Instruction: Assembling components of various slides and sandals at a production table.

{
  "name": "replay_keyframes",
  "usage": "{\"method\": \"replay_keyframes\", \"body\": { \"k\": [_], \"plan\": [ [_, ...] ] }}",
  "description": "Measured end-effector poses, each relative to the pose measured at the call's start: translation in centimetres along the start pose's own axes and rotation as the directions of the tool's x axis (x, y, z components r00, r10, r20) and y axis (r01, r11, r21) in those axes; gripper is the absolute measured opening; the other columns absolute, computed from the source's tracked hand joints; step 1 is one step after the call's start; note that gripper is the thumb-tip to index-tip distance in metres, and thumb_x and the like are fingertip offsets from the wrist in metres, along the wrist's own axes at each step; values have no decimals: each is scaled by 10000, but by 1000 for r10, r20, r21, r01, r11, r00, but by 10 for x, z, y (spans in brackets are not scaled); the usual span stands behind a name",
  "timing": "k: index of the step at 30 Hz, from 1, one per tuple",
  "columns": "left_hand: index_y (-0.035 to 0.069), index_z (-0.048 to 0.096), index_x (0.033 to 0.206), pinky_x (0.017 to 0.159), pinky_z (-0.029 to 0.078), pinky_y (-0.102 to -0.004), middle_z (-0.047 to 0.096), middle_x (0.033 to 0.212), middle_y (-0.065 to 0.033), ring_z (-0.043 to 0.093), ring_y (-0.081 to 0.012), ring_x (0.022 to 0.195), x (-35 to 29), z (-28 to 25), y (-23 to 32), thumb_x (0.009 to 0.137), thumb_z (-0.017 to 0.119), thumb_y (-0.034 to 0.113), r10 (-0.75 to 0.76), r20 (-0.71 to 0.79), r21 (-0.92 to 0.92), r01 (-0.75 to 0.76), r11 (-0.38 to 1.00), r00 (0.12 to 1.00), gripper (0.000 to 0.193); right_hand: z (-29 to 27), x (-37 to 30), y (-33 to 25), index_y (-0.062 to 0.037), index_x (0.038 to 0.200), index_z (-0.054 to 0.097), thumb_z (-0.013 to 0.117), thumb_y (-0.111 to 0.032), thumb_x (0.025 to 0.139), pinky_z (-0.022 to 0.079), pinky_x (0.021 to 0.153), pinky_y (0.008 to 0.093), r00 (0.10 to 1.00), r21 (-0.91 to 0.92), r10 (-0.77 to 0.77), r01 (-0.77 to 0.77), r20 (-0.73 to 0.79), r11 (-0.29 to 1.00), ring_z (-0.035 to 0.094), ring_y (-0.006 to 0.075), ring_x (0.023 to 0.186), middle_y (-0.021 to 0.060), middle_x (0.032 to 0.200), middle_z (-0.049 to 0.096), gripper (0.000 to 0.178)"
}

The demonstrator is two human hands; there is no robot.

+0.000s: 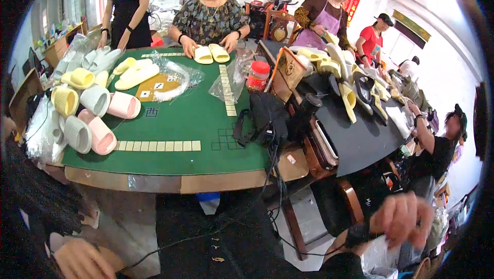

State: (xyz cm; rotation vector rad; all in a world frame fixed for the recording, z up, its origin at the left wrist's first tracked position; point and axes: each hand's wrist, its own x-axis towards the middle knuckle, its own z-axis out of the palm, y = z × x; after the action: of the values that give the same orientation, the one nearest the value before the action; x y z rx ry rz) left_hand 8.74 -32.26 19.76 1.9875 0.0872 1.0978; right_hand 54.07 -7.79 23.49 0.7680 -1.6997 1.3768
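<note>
My right hand (404,220) is raised at the lower right with its fingers bent. It is blurred, and I cannot make out anything held in it. A black band circles that wrist. Low on the left, my left hand (85,258) is cut by the picture's edge and its fingertips are hidden. Both hands are away from the green table (206,124). On its left side lie grey slippers (78,134), pink slippers (123,105) and yellow slippers (138,74), some heaped together. Across the table, a person's hands touch a pair of cream slippers (211,54).
A black table (355,145) on the right carries a heap of slippers (355,83). Between the tables stand a red-lidded jar (258,75) and a black bag (267,119). Thin black cables (206,232) cross in front of me. Several people work around the room.
</note>
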Motion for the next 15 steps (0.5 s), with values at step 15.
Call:
{"method": "replay_keyframes", "body": {
  "k": [15],
  "plan": [
    [16, 745, 875, 720, 545, -304, 731, 856, -103, 694, -212, 806, 12, -57, -125, 772, 758, 15, -490, -608, 268, 743, 613, 624, 103, -445, -153, 25, -126, 1289, 434, 724, -398, 854, 550, 643, 391, -331, 17, -201, -553, -922, 833, 545, 279, 747, 196, 1016, 528, 590]
  ]
}}
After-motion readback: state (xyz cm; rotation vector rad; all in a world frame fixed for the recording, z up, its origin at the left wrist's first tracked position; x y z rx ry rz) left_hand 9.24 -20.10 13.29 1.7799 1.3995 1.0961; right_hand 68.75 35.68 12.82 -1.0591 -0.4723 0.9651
